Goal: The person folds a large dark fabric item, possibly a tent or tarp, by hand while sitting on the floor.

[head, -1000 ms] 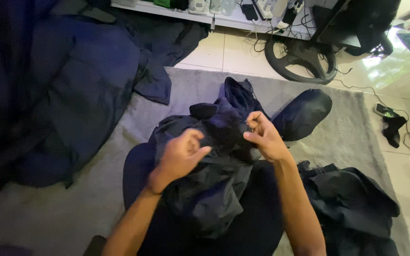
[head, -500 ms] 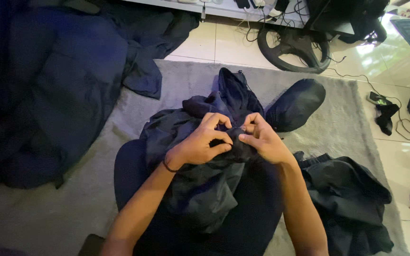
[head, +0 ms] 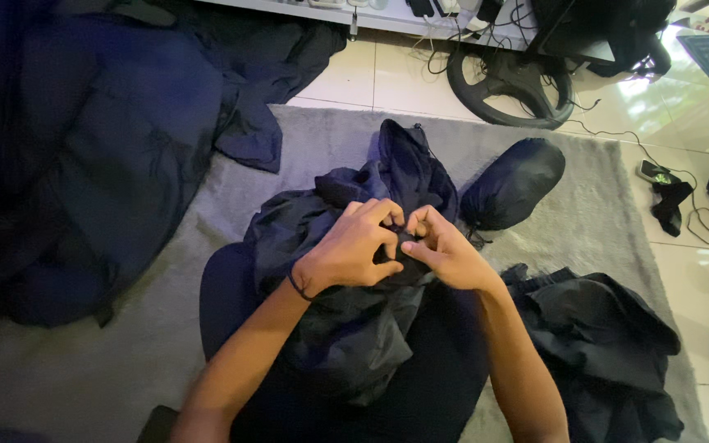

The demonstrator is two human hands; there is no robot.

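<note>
Clothing fills the left of our view: a big heap of dark blue fabric (head: 100, 164) lies spread over the edge of the grey rug (head: 166, 328) and onto the tiled floor (head: 354, 74). Moving toward the middle, we sit on that rug with a dark, crumpled jacket (head: 354, 336) draped across our lap, its upper folds bunched toward the far side. Our left hand (head: 359, 250), a dark band at its wrist, is curled with fingers closed, pinching a fold of the jacket. Our right hand (head: 445, 250) meets it fingertip to fingertip, thumb and fingers also clamped on the same bunch of cloth, so both hands touch over the garment's middle. Just beyond the right hand lies a stuffed dark blue pouch (head: 514, 182) on the rug. Further right, another black garment (head: 601, 344) sits crumpled beside our leg. At the far upper right we see a steering wheel (head: 509, 82) on the tiles among cables.
</note>
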